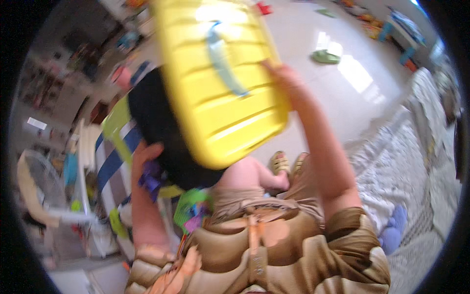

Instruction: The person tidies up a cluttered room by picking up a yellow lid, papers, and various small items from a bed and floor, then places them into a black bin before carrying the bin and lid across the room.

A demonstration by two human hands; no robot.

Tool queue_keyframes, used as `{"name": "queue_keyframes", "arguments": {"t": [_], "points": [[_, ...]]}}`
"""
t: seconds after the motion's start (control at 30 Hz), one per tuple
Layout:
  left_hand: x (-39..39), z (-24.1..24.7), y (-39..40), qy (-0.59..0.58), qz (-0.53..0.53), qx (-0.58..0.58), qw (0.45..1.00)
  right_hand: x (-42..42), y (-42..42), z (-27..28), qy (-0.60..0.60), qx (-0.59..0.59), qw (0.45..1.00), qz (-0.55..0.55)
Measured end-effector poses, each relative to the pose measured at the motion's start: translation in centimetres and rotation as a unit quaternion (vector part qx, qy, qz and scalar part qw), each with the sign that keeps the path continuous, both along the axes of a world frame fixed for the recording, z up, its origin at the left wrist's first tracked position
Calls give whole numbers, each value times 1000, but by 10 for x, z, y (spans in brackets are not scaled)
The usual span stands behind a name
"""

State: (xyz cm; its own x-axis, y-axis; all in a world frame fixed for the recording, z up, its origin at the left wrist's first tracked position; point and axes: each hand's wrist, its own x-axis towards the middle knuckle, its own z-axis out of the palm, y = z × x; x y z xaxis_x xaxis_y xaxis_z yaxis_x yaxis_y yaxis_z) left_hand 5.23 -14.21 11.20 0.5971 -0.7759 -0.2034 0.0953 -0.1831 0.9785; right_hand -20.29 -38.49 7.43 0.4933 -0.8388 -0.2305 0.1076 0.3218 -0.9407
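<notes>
My right hand (281,79) grips the right edge of a ribbed yellow plastic lid (235,121), which is tilted up in front of me and blurred. A curved blue-grey handle (224,60) runs across its face. Behind the lid, on its left, is a large rounded black object (154,106), partly hidden. My left hand (147,152) is at the near left side of this black object, thumb showing and other fingers hidden; whether it grips cannot be told. Close to my left wrist are a purple object (150,180) and a green mesh-like item (189,209).
A blue, white and grey striped surface (114,169) with a lime-green frame (117,123) stands at left, beside a fan (40,183). Right lies pale rumpled bedding (378,154) with a bluish plush item (393,229). Green slippers (326,56) and a red object (263,8) lie on the floor.
</notes>
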Motion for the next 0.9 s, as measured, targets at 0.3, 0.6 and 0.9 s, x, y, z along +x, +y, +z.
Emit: {"name": "queue_keyframes", "arguments": {"t": [0.3, 0.6, 0.9], "points": [[93, -61, 19, 69, 80, -79, 991, -101, -49, -161, 368, -128, 868, -308], [38, -32, 7, 76, -79, -128, 986, -8, -1, -26, -149, 75, 985, -50], [95, -71, 24, 84, 1, -100, 991, -79, -29, -143, 165, -2, 956, -241]]}}
